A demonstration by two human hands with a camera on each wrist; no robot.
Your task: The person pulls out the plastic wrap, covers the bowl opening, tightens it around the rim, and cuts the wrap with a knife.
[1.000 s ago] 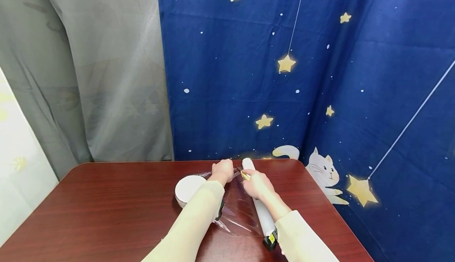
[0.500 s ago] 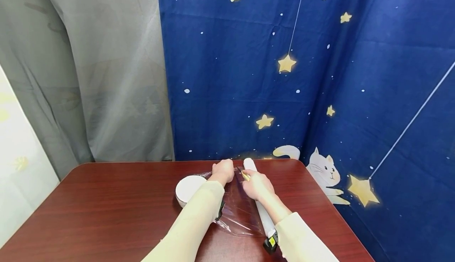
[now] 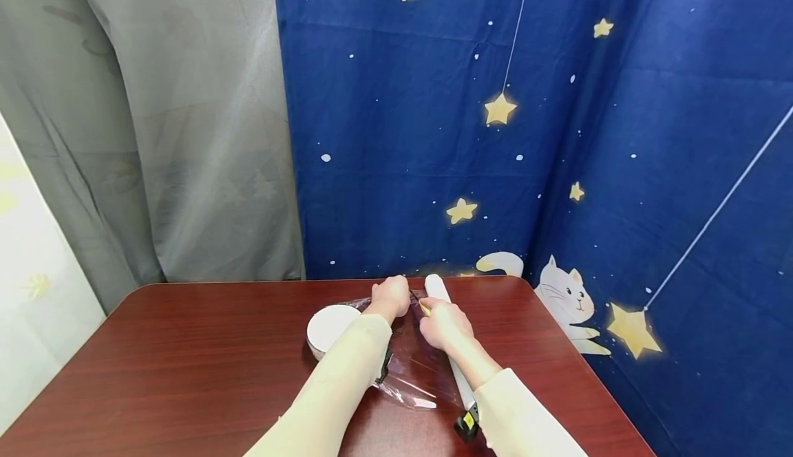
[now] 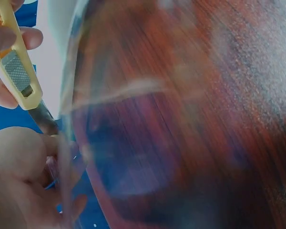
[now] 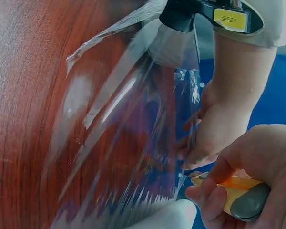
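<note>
A sheet of clear cling film stretches from a white roll towards the white bowl. At the far side of the table my left hand pinches the film's edge. My right hand grips a yellow and grey utility knife just to the right of it. The knife's blade is out and points at the film beside the left fingers in the left wrist view. My left forearm hides part of the bowl and film.
The dark red wooden table has its far edge just beyond both hands. Behind it hang a grey curtain and a blue starry curtain. A black wrist camera sits by the near end of the roll.
My right hand has shifted slightly left with the knife, closer to the left hand. The film's near edge has shifted and its glints differ. My left hand stays nearly still.
</note>
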